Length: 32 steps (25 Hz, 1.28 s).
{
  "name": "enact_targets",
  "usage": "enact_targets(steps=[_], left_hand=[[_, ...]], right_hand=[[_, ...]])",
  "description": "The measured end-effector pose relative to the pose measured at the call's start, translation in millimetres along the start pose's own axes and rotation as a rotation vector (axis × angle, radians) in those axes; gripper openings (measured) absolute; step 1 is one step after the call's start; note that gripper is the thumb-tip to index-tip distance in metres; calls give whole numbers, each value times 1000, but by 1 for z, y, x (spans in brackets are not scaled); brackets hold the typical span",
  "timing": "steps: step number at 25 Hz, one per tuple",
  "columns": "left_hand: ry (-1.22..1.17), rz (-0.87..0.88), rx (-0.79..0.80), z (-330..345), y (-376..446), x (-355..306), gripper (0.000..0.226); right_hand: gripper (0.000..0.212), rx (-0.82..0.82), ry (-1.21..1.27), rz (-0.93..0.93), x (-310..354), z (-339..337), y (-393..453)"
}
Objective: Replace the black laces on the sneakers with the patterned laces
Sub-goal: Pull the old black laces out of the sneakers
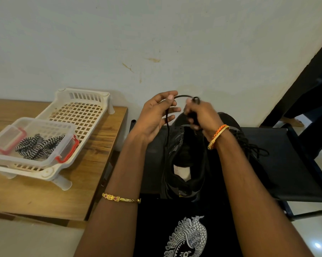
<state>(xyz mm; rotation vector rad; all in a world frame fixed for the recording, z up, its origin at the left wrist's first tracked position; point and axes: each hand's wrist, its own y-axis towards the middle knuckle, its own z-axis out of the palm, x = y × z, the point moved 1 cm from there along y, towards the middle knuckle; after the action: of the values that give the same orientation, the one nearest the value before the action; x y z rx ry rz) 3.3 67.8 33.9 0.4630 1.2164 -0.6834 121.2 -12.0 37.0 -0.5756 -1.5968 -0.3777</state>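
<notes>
Near the middle of the frame, both hands are raised above a black sneaker (pixel 186 156) that sits on a dark stool (pixel 278 156). The left hand (pixel 154 117) pinches a black lace (pixel 167 123) between thumb and forefinger, its other fingers loosely extended; the lace hangs down from that pinch toward the sneaker and also arcs across to the right hand (pixel 199 115). The right hand is curled around a bunched part of the same lace, though motion blur hides the exact hold. A second sneaker (pixel 249 143), black and with its lace in place, lies just behind the right wrist on the stool. At the left of the frame, a wooden table (pixel 45 197) carries a white slotted rack (pixel 86 108), and in the rack stands a clear plastic box (pixel 67 127) with red clips. The black-and-white zigzag laces (pixel 38 145) lie heaped inside that box, well apart from the hands.
</notes>
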Motion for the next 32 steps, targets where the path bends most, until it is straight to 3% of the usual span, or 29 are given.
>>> enact_targets(steps=[3,5,8,10,13,16,18,22,25,28,32], left_hand=[[96,42,-15,-3,0,1,21],[172,86,2,-1,-2,3,21],[286,-2,-34,6,-3,11,14],[358,-39,-107,5,-2,15,12],[470,36,-94,1,2,15,11],[723,203,-72,7,1,17,12],[819,307,-111,12,-1,16,7],[685,334,-197,9,0,13,11],[678,294,-193,13,1,17,18],[572,224,-264,12,2,21,4],[549,176,-190,17,-4,22,8]], right_hand=[[38,-142,609,60,0,-7,8],[42,-76,947,92,0,-6,6],[39,6,1265,69,2,-2,4],[34,-43,1070,102,2,-3,5],[26,-190,253,86,-7,-2,12],[32,-94,-253,89,-13,9,12],[38,-14,-288,176,-10,10,8],[44,68,-193,226,-1,7,0],[39,-5,-62,236,-3,6,1],[33,-81,46,242,-3,4,3],[24,-184,112,217,-3,6,3]])
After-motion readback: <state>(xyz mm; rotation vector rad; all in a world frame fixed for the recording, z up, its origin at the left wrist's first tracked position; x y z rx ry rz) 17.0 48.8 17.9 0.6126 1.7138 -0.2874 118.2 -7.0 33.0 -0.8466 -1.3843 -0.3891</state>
